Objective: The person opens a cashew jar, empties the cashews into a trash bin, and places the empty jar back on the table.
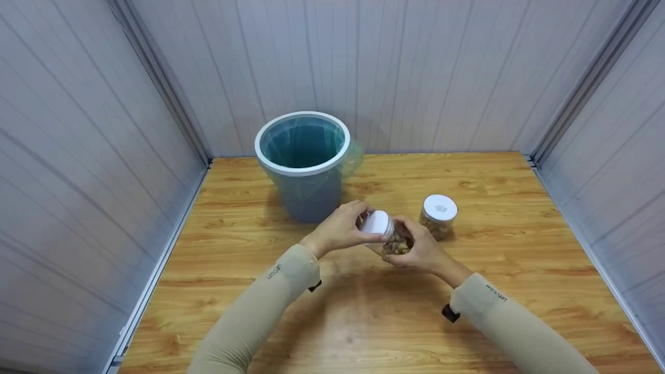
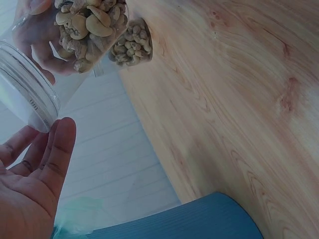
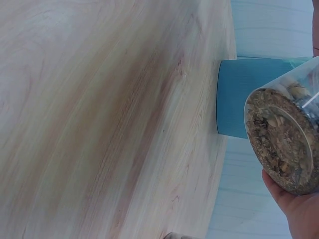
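Over the middle of the table, a clear jar of cashews (image 1: 398, 244) is held tilted, its white lid (image 1: 376, 222) toward the upper left. My right hand (image 1: 425, 250) grips the jar's body. With thumb and fingers, my left hand (image 1: 338, 228) holds the lid by its rim. Its fingertips touch the lid's edge in the left wrist view, where pale cashews (image 2: 92, 25) show through the wall. Brownish crumbs cover the jar's base (image 3: 281, 142) in the right wrist view. A second white-lidded nut jar (image 1: 438, 215) stands upright to the right.
A blue-grey bin (image 1: 311, 197) with a white rim and a green plastic liner (image 1: 353, 158) stands at the back left of the wooden table (image 1: 249, 291). Pale panelled walls (image 1: 395, 72) enclose the table at the back and both sides.
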Tool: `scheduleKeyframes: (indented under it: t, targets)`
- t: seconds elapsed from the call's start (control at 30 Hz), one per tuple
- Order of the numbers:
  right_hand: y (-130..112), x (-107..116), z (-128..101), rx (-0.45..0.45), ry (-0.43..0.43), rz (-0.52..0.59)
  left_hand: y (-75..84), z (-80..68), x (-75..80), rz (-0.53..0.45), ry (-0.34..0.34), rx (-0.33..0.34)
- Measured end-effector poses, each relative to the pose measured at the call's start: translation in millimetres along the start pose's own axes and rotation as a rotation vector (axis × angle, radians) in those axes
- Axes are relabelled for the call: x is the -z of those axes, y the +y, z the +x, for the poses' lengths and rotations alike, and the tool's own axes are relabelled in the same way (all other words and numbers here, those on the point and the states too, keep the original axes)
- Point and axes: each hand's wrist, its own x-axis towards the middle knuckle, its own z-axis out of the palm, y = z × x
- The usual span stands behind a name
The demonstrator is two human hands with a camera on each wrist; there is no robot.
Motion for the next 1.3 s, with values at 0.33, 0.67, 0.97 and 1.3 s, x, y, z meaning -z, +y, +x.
scheduleKeyframes:
  t: [0.33,0.67,0.97,1.3]
  targets:
    - [-2.6,2.1,-0.2,-0.025,0.001,0.003,1.3,-1.3,9.2,-0.025,-0.119,-0.072]
    - [-2.6,2.4,-0.1,-0.029,0.002,-0.001,-1.1,-0.6,16.0,-0.055,-0.164,-0.197]
    - [-1.2,1.9,-3.4,-0.037,-0.003,-0.009,-0.6,-2.0,13.1,-0.07,-0.152,-0.154]
    - [-0.4,-0.6,-4.3,-0.035,-0.004,-0.01,0.0,-2.7,8.9,-0.062,-0.107,-0.057]
